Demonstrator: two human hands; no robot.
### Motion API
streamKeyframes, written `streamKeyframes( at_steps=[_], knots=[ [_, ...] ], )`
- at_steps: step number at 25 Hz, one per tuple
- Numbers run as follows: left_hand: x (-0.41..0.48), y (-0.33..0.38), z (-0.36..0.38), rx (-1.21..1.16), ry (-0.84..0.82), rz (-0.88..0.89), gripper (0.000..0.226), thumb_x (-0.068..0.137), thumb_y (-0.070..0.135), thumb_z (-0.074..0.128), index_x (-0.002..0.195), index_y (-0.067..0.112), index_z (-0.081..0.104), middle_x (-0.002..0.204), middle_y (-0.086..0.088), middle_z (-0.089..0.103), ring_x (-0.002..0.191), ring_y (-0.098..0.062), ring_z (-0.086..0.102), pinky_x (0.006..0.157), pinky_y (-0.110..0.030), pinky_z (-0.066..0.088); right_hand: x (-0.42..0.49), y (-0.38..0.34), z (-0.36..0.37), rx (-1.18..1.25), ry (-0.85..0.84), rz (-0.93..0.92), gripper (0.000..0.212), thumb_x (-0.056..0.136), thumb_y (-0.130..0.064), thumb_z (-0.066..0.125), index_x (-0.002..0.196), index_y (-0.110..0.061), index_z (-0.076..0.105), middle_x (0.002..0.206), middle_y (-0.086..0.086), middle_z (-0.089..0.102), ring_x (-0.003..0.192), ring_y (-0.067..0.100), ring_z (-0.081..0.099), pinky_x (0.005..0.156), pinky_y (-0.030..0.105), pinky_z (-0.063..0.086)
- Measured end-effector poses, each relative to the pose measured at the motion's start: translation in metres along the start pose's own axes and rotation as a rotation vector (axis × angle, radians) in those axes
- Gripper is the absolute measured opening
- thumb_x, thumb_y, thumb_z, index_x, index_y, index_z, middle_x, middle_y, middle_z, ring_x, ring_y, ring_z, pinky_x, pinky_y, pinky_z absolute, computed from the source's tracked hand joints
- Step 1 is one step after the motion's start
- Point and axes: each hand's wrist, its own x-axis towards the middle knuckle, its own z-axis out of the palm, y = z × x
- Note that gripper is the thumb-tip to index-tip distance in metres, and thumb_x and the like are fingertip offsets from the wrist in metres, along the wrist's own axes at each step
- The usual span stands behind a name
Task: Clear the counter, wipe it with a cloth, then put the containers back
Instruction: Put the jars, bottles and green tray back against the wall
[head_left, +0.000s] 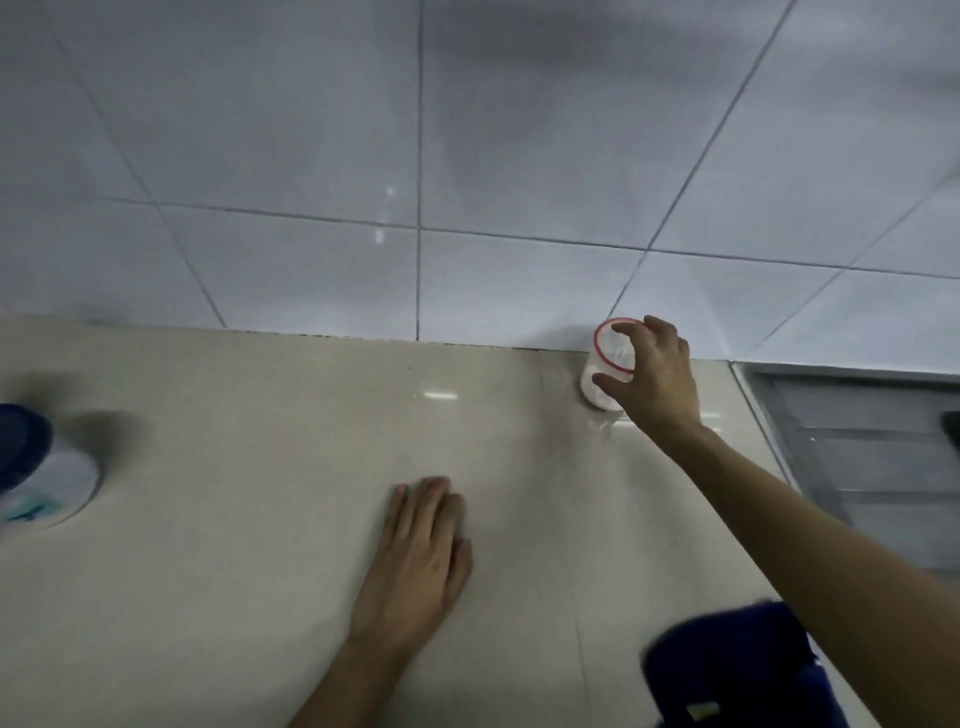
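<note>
A small clear container with a red rim (605, 364) stands on the beige counter (270, 447), right against the tiled wall. My right hand (654, 376) reaches over it, thumb and fingers curled around its top. My left hand (421, 556) lies flat, palm down, on the counter nearer to me, holding nothing. A white container with a dark blue lid (36, 462) sits at the left edge of the view, blurred.
A grey tiled wall (415, 156) rises behind the counter. A steel sink drainboard (857, 447) adjoins the counter on the right. A dark blue cloth-like object (727, 670) lies at the lower right, near my right forearm.
</note>
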Motion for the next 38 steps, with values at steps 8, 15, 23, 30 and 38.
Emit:
streamKeyframes(
  at_steps=[8,15,23,30,38],
  knots=[
    [0.001,0.002,0.002,-0.034,0.042,-0.033,0.045,0.085,0.032,0.050,0.120,0.006,0.059,0.133,-0.015,0.056,0.130,-0.029,0.047,0.116,-0.046,0.021,0.023,0.039,0.008,0.022,-0.016,0.011,0.069,0.073,-0.029,0.078,0.131,-0.016,0.043,0.144,0.016,0.036,0.129,0.037,0.039,0.101,0.047,0.042],
    [-0.011,-0.002,-0.016,-0.089,0.134,-0.154,0.038,0.085,0.026,0.051,0.118,0.009,0.060,0.130,-0.011,0.059,0.127,-0.025,0.046,0.113,-0.039,0.026,-0.018,-0.022,-0.003,-0.074,0.064,-0.290,0.057,0.080,-0.036,0.069,0.125,-0.010,0.048,0.140,0.019,0.045,0.129,0.036,0.041,0.107,0.051,0.036],
    [-0.098,-0.125,-0.110,0.081,0.221,-0.232,0.024,0.086,0.024,0.048,0.094,0.013,0.068,0.101,-0.007,0.068,0.097,-0.026,0.064,0.108,-0.036,0.032,-0.088,-0.232,0.053,0.128,-0.486,-0.587,0.059,0.085,-0.036,0.063,0.135,-0.016,0.039,0.134,0.007,0.046,0.117,0.021,0.053,0.094,0.036,0.049],
    [-0.157,-0.276,-0.210,0.183,0.267,-0.684,0.063,0.082,0.049,0.051,0.128,0.006,0.051,0.136,-0.020,0.048,0.131,-0.037,0.041,0.117,-0.050,0.020,-0.123,-0.413,0.104,0.165,-0.591,-0.785,0.093,0.076,-0.044,0.069,0.147,-0.015,0.017,0.149,0.008,0.028,0.132,0.025,0.038,0.108,0.042,0.038],
    [-0.151,-0.313,-0.211,0.179,0.179,-0.785,0.079,0.064,0.068,0.040,0.125,0.020,0.056,0.108,-0.009,0.064,0.113,-0.029,0.058,0.118,-0.045,-0.005,-0.130,-0.479,0.138,0.142,-0.555,-0.679,0.092,0.070,-0.036,0.076,0.144,-0.017,0.025,0.139,0.011,0.043,0.123,0.031,0.042,0.099,0.043,0.043]
  ],
)
